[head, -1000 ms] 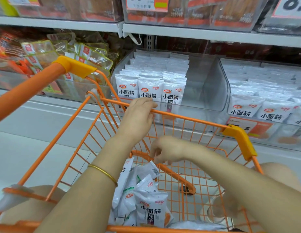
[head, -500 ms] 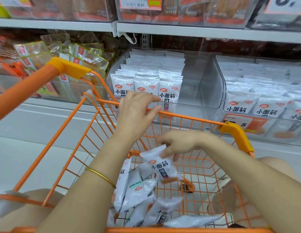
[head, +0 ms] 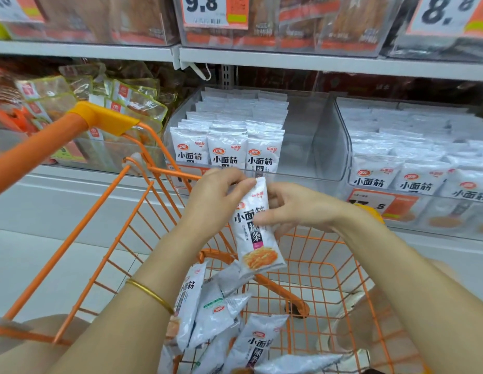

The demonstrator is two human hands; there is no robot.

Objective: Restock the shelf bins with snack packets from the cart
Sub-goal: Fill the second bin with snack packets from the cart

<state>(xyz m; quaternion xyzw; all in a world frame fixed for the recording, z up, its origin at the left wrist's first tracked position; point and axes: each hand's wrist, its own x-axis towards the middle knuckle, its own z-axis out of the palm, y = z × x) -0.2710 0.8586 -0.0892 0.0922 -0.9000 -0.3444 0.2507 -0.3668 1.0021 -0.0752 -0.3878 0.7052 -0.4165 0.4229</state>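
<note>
1 packet newly in 2 hands

We count two bare hands, the left hand and the right hand, with one thin gold bangle and one white foil snack packet held between them. There is one orange wire cart with two yellow plastic corner caps, and at least six loose white packets overlap inside it. The middle clear plastic bin shows three packets across its near row, and the right clear plastic bin also shows three. Far above, we see three white-and-orange price tags.
</note>
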